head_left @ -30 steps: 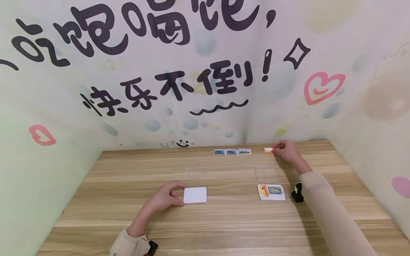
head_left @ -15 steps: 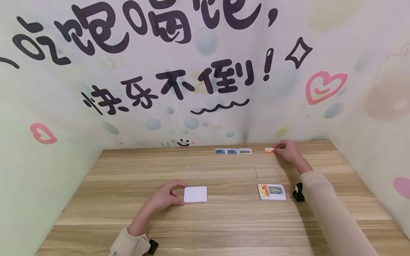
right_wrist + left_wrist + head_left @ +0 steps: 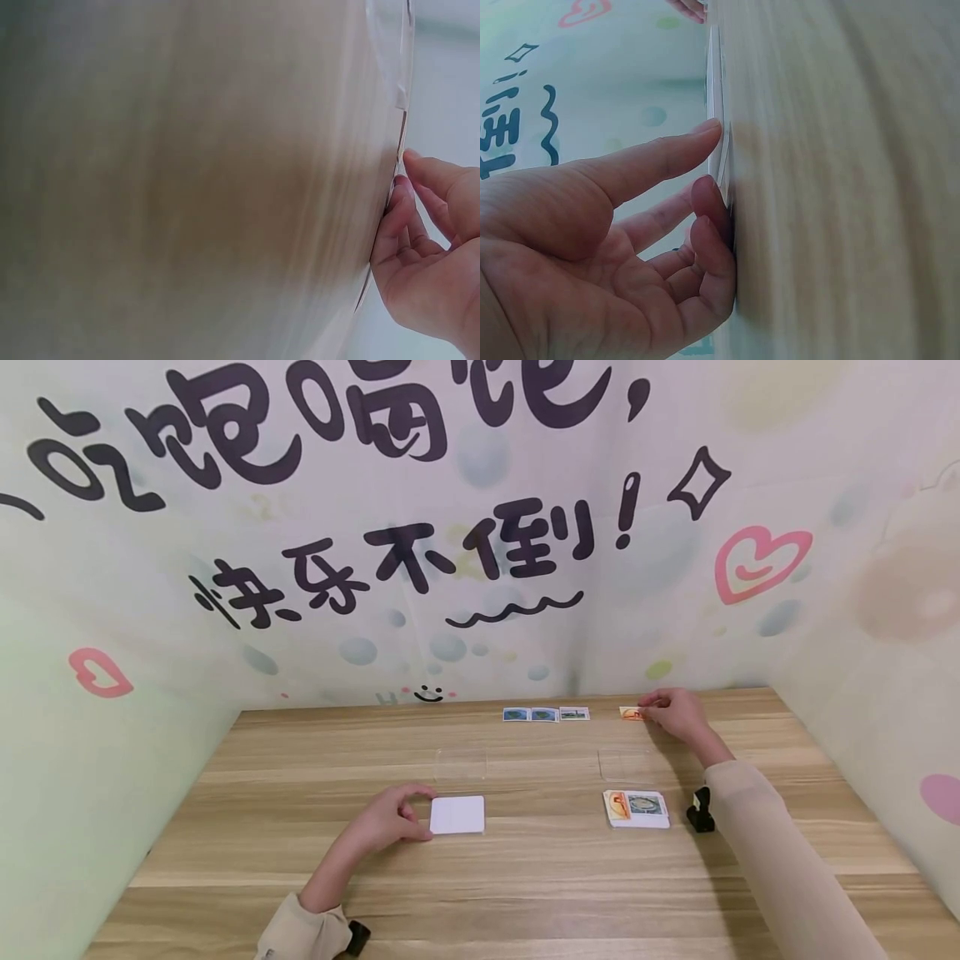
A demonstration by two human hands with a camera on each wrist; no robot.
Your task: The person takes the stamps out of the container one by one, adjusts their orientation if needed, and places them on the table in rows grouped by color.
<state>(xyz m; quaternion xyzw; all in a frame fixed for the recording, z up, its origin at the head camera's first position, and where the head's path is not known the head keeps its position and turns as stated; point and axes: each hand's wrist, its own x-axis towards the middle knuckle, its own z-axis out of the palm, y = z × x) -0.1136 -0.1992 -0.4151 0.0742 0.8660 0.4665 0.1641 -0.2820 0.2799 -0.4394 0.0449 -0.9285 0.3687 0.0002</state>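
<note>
A person in beige sleeves (image 3: 780, 860) works at a wood-grain table (image 3: 540, 885). The left hand (image 3: 390, 818) holds a white rectangular card with rounded corners (image 3: 458, 815), lying flat left of the table's middle; the thumb is at its near left corner, a finger at its far left corner. Well away, at the table's back edge, the right hand (image 3: 678, 714) pinches the right end of a small orange-and-white picture stamp (image 3: 629, 713), its thumb and fingertips close together. Left of that stamp lies a row of three small blue and green picture stamps (image 3: 544, 715). Two clear, thin rectangular sheets (image 3: 461, 765) lie farther forward, one beyond the white card, the other beyond a stack of white cards topped with orange and grey pictures (image 3: 636, 817). Behind rises a pale wall (image 3: 480, 652) with black Chinese lettering.
</note>
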